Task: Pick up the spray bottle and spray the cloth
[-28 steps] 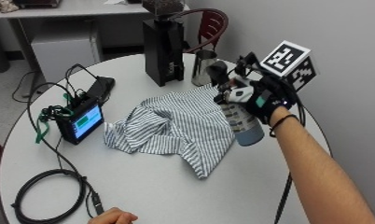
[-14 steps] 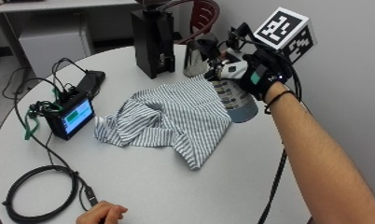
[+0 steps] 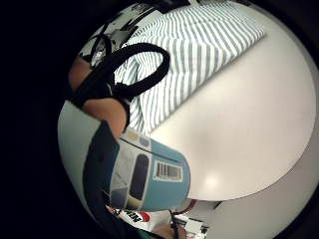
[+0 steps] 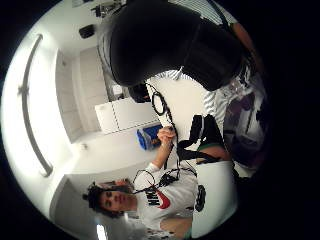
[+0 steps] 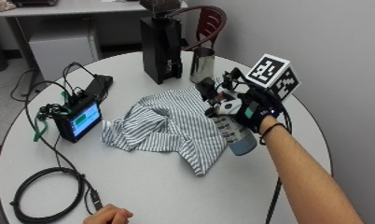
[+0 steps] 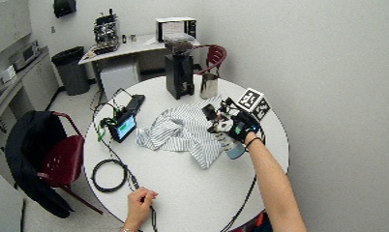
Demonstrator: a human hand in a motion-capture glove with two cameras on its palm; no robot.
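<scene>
In the outside view my gloved right hand [image 5: 254, 113] grips the spray bottle [image 5: 235, 134] around its neck. The bottle is pale blue with a label and a black spray head [image 5: 207, 88], and it tilts with the head toward the cloth. The striped grey-and-white cloth [image 5: 169, 123] lies crumpled mid-table, its right edge just beside the bottle's base. The wide view shows the same hand [image 6: 238, 126], bottle [image 6: 232, 146] and cloth [image 6: 182, 128]. Close to the palm, the bottle [image 3: 149, 174] hangs over the white table [image 3: 239, 124] beside the cloth [image 3: 199, 55]. The spray head [image 4: 160, 40] fills the thumb side view.
A black grinder [image 5: 159, 49] and a metal cup [image 5: 202, 64] stand behind the cloth. A small screen device [image 5: 82, 119] with cables sits left of it, with a coiled black cable [image 5: 48, 198] nearer the front. The person's bare left hand [image 5: 107, 215] rests at the table's front edge.
The outside picture has shifted, so its camera moved. My hand keeps holding the bottle beside the cloth's right edge; the cloth lies as before.
</scene>
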